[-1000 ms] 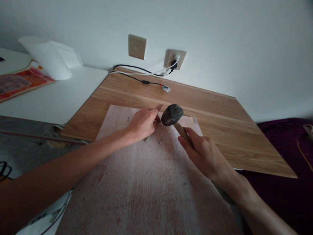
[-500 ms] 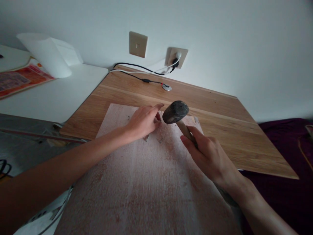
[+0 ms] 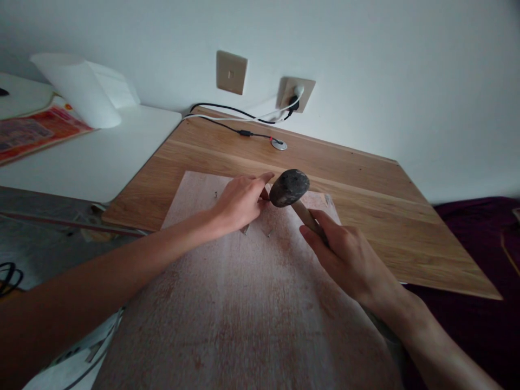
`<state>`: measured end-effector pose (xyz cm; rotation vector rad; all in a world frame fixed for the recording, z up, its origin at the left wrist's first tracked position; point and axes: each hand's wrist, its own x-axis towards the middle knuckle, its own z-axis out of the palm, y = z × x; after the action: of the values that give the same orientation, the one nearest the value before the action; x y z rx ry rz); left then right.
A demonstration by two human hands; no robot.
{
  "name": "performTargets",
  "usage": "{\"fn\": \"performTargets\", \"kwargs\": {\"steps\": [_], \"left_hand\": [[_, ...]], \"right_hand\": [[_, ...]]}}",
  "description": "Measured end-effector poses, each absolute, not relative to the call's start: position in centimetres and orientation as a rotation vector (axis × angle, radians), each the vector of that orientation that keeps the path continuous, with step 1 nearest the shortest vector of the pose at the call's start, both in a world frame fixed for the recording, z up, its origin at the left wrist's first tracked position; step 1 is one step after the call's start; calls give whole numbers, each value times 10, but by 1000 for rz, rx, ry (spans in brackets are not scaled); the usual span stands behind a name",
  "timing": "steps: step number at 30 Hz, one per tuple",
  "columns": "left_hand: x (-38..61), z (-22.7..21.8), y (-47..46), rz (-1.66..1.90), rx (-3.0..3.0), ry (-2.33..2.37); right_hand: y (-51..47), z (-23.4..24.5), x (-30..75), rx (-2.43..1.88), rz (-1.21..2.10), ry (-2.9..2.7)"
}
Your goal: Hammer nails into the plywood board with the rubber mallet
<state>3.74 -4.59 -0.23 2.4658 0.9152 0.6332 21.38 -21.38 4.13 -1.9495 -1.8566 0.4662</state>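
Note:
My right hand (image 3: 345, 252) is wrapped round the wooden handle of a rubber mallet (image 3: 289, 188). The mallet's dark head is held above the whitish, worn wooden board (image 3: 227, 292), close to my left fingertips. My left hand (image 3: 239, 201) rests over the far part of the board, thumb and fingers pinched on a small nail that is mostly hidden. On the board in front of that hand lie a loose nail (image 3: 268, 234) and another nail (image 3: 245, 229) partly behind the hand. A small nail (image 3: 215, 194) stands to the left.
The board lies over a wood-grain desk (image 3: 365, 227). Behind are black and white cables (image 3: 227, 116), a wall socket (image 3: 298, 95) and a switch plate (image 3: 231, 73). On the left, a white table (image 3: 122, 146) carries a paper roll (image 3: 87, 92) and a red-orange packet (image 3: 36, 132). Purple cloth (image 3: 475, 233) lies right.
The mallet head has dipped slightly and shifted a little left toward my left fingertips. My left hand keeps its pinch in nearly the same place. The view has shifted slightly.

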Motion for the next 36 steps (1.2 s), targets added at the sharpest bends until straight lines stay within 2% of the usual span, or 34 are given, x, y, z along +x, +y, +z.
{"fn": "performTargets", "kwargs": {"steps": [23,32,36], "left_hand": [[35,-3,-37,645,2443,819],[-1,29,-32,557,2728,768],[-20,41,-44,354,2708,668]], "right_hand": [[-213,38,213,-1935,445,-1878],[-206,37,212,-1903,479,-1871],[-202,37,209,-1911,452,-1816]]}}
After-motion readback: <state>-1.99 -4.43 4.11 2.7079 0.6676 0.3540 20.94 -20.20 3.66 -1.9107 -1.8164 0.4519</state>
